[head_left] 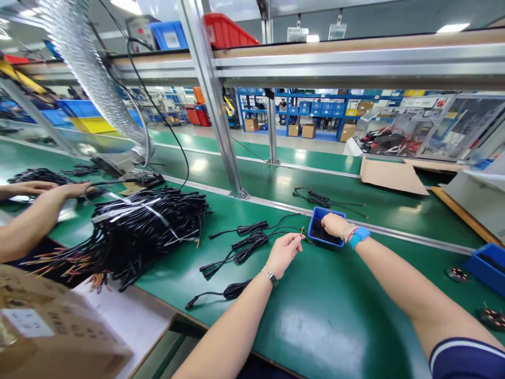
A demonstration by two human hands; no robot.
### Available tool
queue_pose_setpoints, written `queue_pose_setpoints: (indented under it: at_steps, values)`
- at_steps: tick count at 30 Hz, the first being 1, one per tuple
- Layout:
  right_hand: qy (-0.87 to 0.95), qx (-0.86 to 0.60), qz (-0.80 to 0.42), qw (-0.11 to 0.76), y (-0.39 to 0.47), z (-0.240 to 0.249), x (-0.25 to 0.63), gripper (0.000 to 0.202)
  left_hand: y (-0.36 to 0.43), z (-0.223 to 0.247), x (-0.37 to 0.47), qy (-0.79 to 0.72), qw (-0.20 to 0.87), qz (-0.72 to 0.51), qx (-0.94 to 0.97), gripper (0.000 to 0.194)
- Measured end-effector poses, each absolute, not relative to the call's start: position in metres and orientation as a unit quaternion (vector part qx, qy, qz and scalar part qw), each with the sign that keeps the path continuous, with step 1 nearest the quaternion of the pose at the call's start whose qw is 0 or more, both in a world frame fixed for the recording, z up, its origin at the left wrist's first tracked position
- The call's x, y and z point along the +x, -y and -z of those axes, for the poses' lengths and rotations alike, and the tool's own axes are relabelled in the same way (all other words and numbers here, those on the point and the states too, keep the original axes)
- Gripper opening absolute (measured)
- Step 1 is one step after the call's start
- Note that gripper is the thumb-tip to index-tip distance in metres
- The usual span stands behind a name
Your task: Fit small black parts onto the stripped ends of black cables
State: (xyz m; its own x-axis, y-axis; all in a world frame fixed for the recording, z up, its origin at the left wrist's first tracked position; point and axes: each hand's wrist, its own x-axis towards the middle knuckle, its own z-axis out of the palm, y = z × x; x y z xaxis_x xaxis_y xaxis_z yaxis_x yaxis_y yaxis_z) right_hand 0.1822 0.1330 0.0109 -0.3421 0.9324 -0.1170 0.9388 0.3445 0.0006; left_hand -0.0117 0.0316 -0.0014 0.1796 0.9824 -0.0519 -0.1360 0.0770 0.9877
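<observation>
My left hand (pixel 283 256), a metal watch band on its wrist, pinches the end of a black cable; a short yellow-orange wire (pixel 302 230) sticks up from the fingertips. My right hand (pixel 334 225), wearing a blue wristband, reaches into a small blue bin (pixel 342 243) that holds small black pieces (pixel 320 230). Its fingers are curled down and their tips are hidden, so what they grip does not show. Coiled black cables (pixel 251 239) with connectors lie left of my left hand, and another coiled cable (pixel 235 289) lies nearer the front edge.
A large tied bundle of black cables (pixel 145 221) lies to the left. Beyond it a co-worker's hands (pixel 71 188) handle cables. A metal post (pixel 221 116) rises behind. Round copper-wound parts (pixel 456 274) and a blue bin (pixel 489 271) are at right; a cardboard box (pixel 59 326) stands front left.
</observation>
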Motion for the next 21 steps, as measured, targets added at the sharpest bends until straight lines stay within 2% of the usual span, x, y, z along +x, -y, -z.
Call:
queue_pose_setpoints:
  at_steps: [5, 10, 14, 18, 21]
  values:
    - [-0.807, 0.59, 0.032, 0.019, -0.128, -0.009, 0.181, 0.021, -0.036, 0.008, -0.017, -0.407, 0.624, -0.489, 0.453, 0.03]
    - [-0.806, 0.584, 0.086, -0.035, -0.129, -0.014, 0.186, 0.016, -0.038, 0.004, -0.021, -0.396, 0.639, -0.503, 0.427, 0.029]
    - [-0.792, 0.58, 0.163, -0.094, -0.13, -0.022, 0.195, 0.011, -0.039, 0.004, -0.022, -0.387, 0.651, -0.505, 0.415, 0.028]
    - [-0.777, 0.561, 0.249, -0.137, -0.122, -0.029, 0.201, 0.017, -0.039, 0.005, -0.022, -0.374, 0.662, -0.495, 0.42, 0.024]
    - [-0.75, 0.518, 0.346, -0.225, -0.107, -0.036, 0.194, 0.021, -0.037, 0.004, -0.021, -0.371, 0.667, -0.485, 0.427, 0.023]
